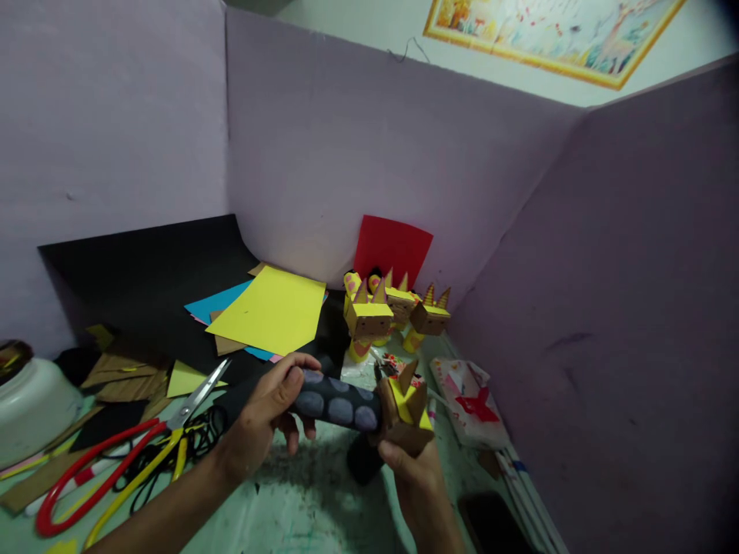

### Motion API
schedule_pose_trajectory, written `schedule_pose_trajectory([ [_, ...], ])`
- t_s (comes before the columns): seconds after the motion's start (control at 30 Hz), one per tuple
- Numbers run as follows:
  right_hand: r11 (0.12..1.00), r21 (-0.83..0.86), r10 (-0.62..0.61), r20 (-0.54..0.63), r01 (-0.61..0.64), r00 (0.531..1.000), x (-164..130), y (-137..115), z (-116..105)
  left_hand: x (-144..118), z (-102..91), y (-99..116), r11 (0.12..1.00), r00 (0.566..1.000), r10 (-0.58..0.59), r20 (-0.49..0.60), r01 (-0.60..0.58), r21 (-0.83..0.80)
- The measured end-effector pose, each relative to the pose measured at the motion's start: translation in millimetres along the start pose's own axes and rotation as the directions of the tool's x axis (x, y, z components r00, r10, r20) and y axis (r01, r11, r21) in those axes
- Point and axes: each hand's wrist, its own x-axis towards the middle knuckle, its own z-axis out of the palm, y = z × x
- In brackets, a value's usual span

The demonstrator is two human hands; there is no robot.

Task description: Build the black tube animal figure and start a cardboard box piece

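Note:
A paper craft figure lies across both hands, level above the table. Its body is a black paper tube [338, 402] with grey-purple spots. On the right end sits a small brown cardboard box head [404, 437] with yellow paper and pointed horns. The fingers and thumb of my left hand [271, 404] are closed round the tube's left end. My right hand [416, 481] grips the head from below, thumb on its near side; its other fingers are mostly hidden. Behind them stand several similar yellow figures [371, 319] with horned box heads. Below the tube is a dark object [363, 459] I cannot make out.
Red-handled scissors [155, 432], a yellow-handled tool [142, 473] and black cord [205, 435] lie left, near cardboard scraps [130, 373] and a white jar [38, 404]. Yellow paper [271, 312] and red paper [392, 245] are behind. A plastic packet [467, 408] lies right. Purple panels [375, 146] enclose the table.

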Motion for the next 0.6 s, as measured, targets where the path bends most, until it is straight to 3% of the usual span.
schedule_pose_trajectory([
  [0.07, 0.992, 0.112, 0.057, 0.047, -0.062, 0.997, 0.2, -6.1, 4.3, 0.3, -2.4, 2.3, 0.999, 0.998, -0.021, 0.067, 0.024, -0.045],
  [0.17, 0.928, 0.300, 0.212, 0.058, -0.220, 0.976, -1.2, -5.4, 7.4, -0.9, -2.1, 3.7, 0.998, 0.992, 0.051, 0.118, -0.047, -0.036],
  [0.23, 0.837, 0.421, 0.347, 0.087, -0.350, 0.934, -2.8, 0.6, 8.3, -1.1, -0.5, 3.8, 0.992, 0.980, 0.118, 0.161, -0.122, 0.015],
  [0.33, 0.650, 0.545, 0.499, 0.221, -0.530, 0.838, -3.0, 10.0, 9.5, 1.7, 2.3, 6.1, 0.968, 0.962, 0.181, 0.202, -0.210, 0.135],
  [0.4, 0.542, 0.581, 0.546, 0.306, -0.607, 0.780, -0.7, 13.4, 9.6, 5.8, 4.1, 8.3, 0.937, 0.962, 0.218, 0.168, -0.254, 0.238],
  [0.47, 0.461, 0.585, 0.568, 0.382, -0.667, 0.729, 2.9, 15.1, 8.1, 11.0, 5.5, 7.3, 0.900, 0.968, 0.243, 0.066, -0.251, 0.357],
  [0.53, 0.404, 0.575, 0.566, 0.454, -0.712, 0.688, 6.2, 17.1, 4.8, 15.8, 6.3, -0.7, 0.887, 0.974, 0.219, -0.053, -0.176, 0.427],
  [0.6, 0.380, 0.555, 0.547, 0.510, -0.740, 0.664, 7.8, 21.3, 0.7, 18.4, 6.8, -16.2, 0.924, 0.986, 0.101, -0.130, -0.045, 0.380],
])
